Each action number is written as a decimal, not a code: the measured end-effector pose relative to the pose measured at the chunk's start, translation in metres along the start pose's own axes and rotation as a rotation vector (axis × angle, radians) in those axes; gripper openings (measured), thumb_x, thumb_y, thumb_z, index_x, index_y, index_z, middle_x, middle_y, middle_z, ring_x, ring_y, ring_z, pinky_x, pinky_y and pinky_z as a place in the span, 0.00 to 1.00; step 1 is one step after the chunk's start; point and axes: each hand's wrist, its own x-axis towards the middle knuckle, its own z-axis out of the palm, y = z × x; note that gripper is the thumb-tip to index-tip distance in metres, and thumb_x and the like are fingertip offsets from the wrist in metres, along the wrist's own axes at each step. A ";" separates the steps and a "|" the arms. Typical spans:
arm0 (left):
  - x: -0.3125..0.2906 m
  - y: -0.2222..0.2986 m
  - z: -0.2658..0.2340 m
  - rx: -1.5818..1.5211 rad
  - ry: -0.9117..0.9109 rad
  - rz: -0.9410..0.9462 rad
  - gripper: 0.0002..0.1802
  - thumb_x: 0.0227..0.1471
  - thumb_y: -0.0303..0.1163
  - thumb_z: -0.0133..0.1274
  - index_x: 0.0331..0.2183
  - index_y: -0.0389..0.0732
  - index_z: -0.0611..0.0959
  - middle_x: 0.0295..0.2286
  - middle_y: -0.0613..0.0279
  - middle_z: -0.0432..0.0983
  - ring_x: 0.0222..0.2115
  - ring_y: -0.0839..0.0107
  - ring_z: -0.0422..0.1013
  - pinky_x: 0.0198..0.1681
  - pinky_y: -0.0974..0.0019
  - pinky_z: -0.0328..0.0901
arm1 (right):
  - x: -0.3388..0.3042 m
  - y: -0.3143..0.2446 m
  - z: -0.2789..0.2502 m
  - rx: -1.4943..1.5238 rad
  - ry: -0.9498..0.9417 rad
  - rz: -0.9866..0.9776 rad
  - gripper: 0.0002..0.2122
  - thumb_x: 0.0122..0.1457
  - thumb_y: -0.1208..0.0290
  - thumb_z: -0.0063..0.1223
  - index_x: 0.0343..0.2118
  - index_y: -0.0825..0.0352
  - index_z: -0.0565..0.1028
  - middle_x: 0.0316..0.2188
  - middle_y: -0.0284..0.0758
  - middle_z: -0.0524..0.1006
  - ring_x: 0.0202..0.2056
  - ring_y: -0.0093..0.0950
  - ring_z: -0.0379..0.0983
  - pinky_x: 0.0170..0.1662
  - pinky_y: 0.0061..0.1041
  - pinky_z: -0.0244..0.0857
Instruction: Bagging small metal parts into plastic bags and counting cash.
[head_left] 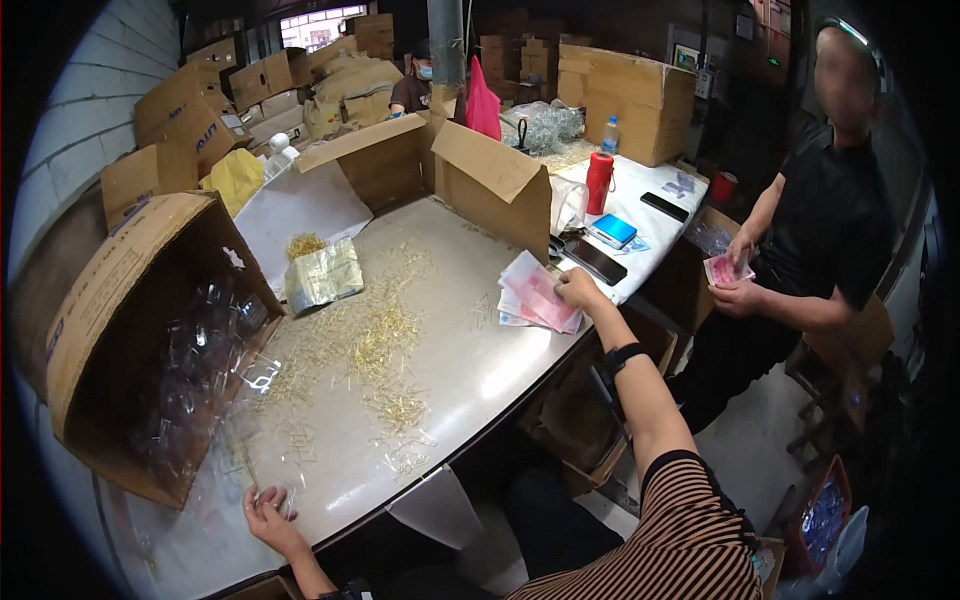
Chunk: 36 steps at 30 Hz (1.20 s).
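Observation:
Toward the table's right edge, my right hand (578, 290) is closed on the edge of several pink and pale banknotes (538, 295). The notes fan out over the tabletop. Down at the front left, my left hand (268, 518) has its fingers curled at the table edge. Something clear shows by its fingertips, too faint to name. Loose gold-coloured metal pins (385, 340) are strewn across the middle of the table (460, 240). Behind them, a crumpled gold foil bag (325, 275) lies with more pins at its mouth.
On the left, a tipped cardboard box (130, 270) holds clear plastic boxes (200, 350). Another carton (490, 185) stands at the back. Phones (595, 262), a blue device (612, 231) and a red flask (599, 183) lie or stand to the right. A person at right holds banknotes (728, 270).

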 end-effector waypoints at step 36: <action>0.000 -0.003 -0.007 0.017 0.006 0.019 0.19 0.50 0.24 0.37 0.46 0.35 0.68 0.33 0.51 0.73 0.31 0.64 0.75 0.18 0.74 0.66 | -0.096 -0.092 0.131 -0.313 -0.286 -0.621 0.23 0.57 0.62 0.43 0.52 0.71 0.61 0.56 0.50 0.57 0.58 0.44 0.51 0.58 0.36 0.50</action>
